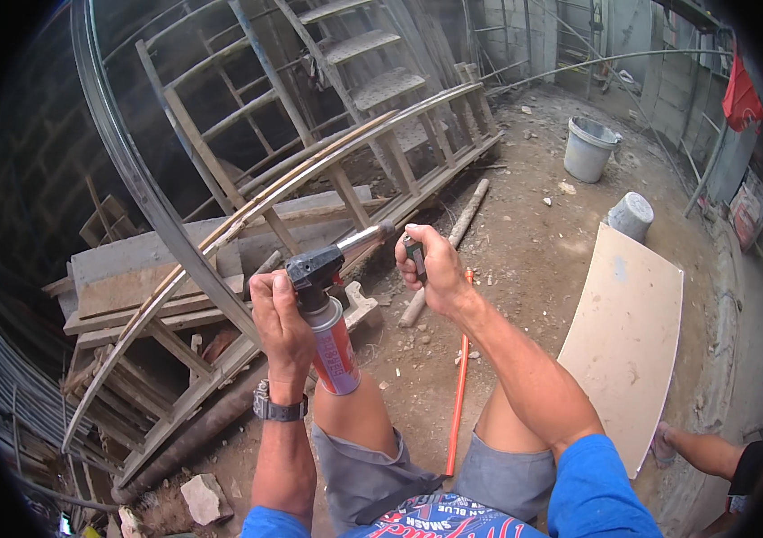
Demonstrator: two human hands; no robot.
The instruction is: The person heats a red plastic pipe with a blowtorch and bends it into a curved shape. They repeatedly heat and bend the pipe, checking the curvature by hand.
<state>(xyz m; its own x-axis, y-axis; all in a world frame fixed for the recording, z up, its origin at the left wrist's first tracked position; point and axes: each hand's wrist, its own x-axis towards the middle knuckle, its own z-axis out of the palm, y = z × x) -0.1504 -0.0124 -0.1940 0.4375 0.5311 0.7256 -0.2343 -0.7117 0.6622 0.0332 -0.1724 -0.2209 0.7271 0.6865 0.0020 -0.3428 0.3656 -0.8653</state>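
My left hand (280,318) is closed on a blowtorch (314,269), gripping it by its black head. Below that head hangs an orange and white gas can (335,354), resting near my left knee. The torch's metal nozzle points right and slightly away, toward my other hand. My right hand (435,267) is wrapped round a small dark lighter (414,255), its top close to the nozzle tip. No flame can be made out. Between my legs an orange pipe (460,394) lies on the dirt ground.
A wooden ladder (345,193) leans across the left side beside planks and metal rods. Two grey buckets, one upright (589,151) and one tipped (631,215), stand far right near a tan board (623,332). Another person's leg (704,450) shows at the lower right.
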